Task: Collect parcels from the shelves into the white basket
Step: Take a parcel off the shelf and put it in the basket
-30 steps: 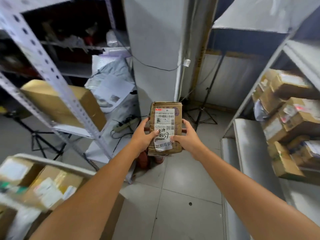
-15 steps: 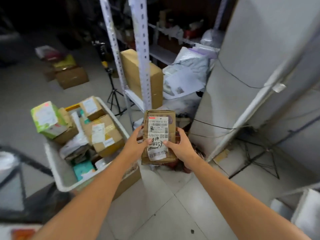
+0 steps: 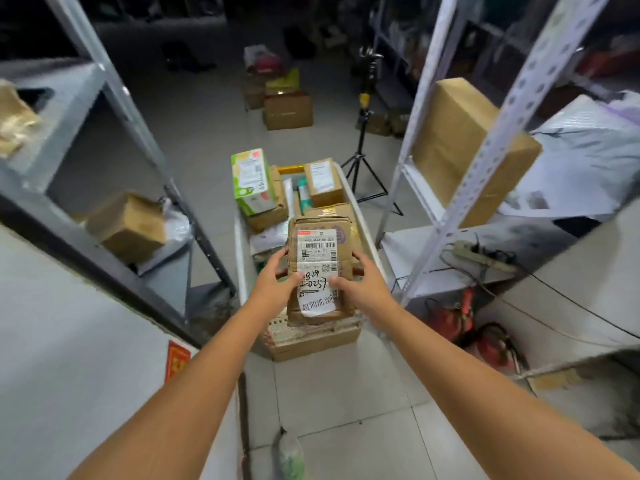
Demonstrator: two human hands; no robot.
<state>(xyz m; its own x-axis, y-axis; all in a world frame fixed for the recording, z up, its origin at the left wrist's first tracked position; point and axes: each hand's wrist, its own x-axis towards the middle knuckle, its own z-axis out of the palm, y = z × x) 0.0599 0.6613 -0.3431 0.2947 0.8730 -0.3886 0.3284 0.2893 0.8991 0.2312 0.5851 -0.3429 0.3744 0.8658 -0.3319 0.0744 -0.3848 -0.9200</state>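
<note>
I hold a flat brown cardboard parcel point(image 3: 320, 244) with a white shipping label and handwritten numbers, upright in front of me. My left hand point(image 3: 275, 277) grips its left edge, thumb on the label. My right hand point(image 3: 360, 284) grips its right edge the same way. The parcel hangs above the near end of the white basket point(image 3: 239, 251), which stands on the floor straight ahead. Inside the basket lie several parcels, among them a green and white box point(image 3: 251, 181) and a brown box point(image 3: 323, 180).
Metal shelving stands on both sides: the left rack point(image 3: 138, 112) holds a brown box point(image 3: 126, 226), the right rack point(image 3: 512, 109) a large brown box point(image 3: 460, 147) and grey mail bags. A tripod point(image 3: 363, 147) stands behind the basket. More cartons point(image 3: 287, 110) sit on the floor farther back.
My view has swung left, from the right-hand shelves and wall to the aisle. The basket, at my left half a second ago, now lies directly under the parcel. Both hands keep their grip.
</note>
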